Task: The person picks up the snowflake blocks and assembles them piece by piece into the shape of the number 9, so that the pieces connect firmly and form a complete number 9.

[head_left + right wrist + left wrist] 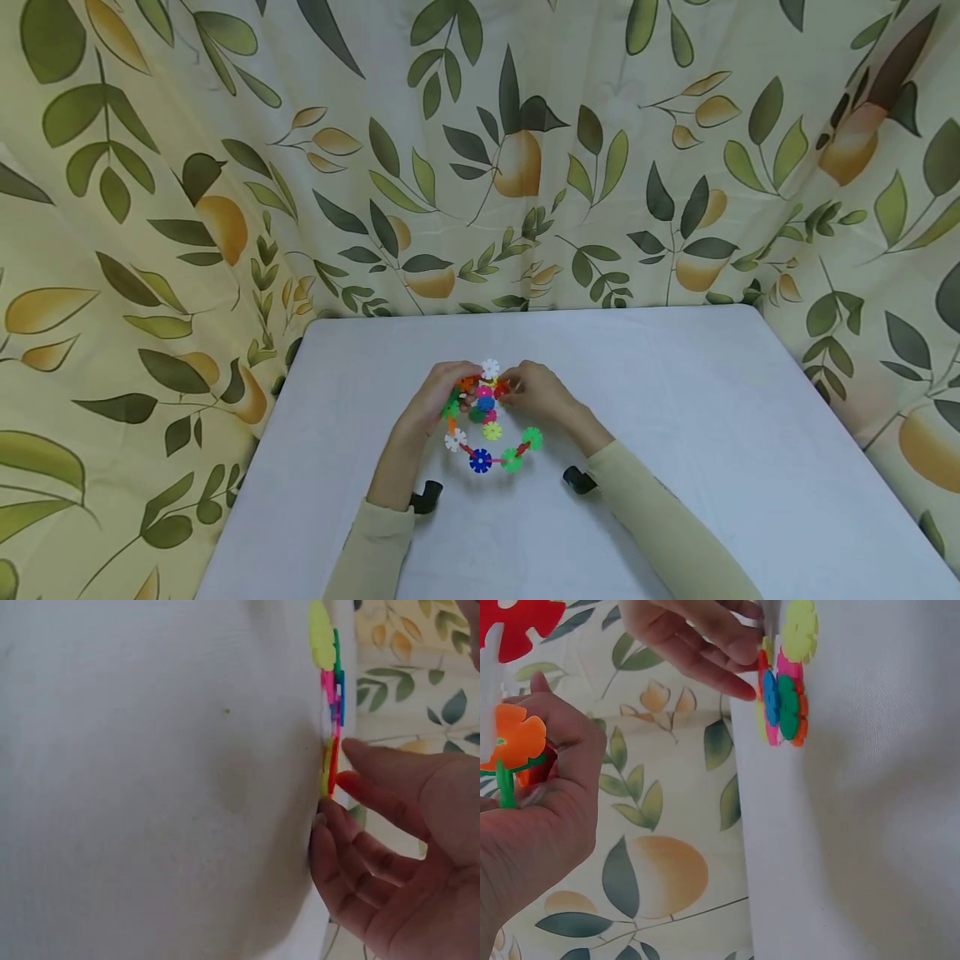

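My left hand (435,396) grips one side of a chain of interlocking snowflake discs. An orange disc (517,736) and green ones stand out from its curled fingers in the left wrist view. The chain's loose part curves toward me through a white disc (455,440), a dark blue disc (481,460) and light green ones (532,438). A cluster with a blue disc (486,403) and a yellow disc (492,431) sits between the hands. My right hand (543,393) pinches a red disc (334,766) at the cluster's edge. Fingers hide part of the cluster.
A white-covered table (675,400) lies under the hands. Behind and beside it hangs a leaf-and-fruit patterned curtain (480,167). Black wrist devices (426,497) show beside both sleeves.
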`<move>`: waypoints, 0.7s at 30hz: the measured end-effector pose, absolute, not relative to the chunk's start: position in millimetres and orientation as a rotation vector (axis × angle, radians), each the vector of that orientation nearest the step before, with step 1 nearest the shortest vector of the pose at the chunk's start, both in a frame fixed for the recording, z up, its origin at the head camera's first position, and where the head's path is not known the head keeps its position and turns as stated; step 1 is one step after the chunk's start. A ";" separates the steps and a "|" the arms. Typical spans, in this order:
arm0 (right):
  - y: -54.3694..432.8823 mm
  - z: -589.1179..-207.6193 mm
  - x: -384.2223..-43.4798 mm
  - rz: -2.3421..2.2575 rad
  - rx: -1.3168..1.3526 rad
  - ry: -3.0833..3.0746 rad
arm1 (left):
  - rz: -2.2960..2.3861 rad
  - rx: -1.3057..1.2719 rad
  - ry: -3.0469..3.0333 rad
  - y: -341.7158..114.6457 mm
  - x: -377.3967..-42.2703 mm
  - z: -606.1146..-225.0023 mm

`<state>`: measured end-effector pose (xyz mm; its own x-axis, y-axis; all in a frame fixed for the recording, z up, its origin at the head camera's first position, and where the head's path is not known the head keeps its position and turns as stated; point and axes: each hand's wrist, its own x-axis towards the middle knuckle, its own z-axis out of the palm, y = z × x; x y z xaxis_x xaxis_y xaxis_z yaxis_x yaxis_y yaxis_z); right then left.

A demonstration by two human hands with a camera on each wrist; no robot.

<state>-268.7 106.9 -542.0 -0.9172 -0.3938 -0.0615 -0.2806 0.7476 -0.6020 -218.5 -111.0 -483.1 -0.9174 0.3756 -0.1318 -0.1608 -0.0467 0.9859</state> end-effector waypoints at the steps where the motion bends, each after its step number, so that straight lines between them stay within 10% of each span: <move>1: 106.3 -542.9 -269.0 -0.872 -0.561 2.772 | 2.022 0.231 1.876 -110.6 -218.2 -483.2; 21: 118.8 -532.3 -251.3 -1.201 -0.459 2.774 | 2.066 0.225 1.825 -110.1 -215.5 -482.6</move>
<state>-251.3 118.8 -532.3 -0.9514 -0.3050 0.0417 -0.2391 0.6467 -0.7243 -215.5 -110.1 -482.6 -0.9173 0.3779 -0.1251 -0.1708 -0.0897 0.9812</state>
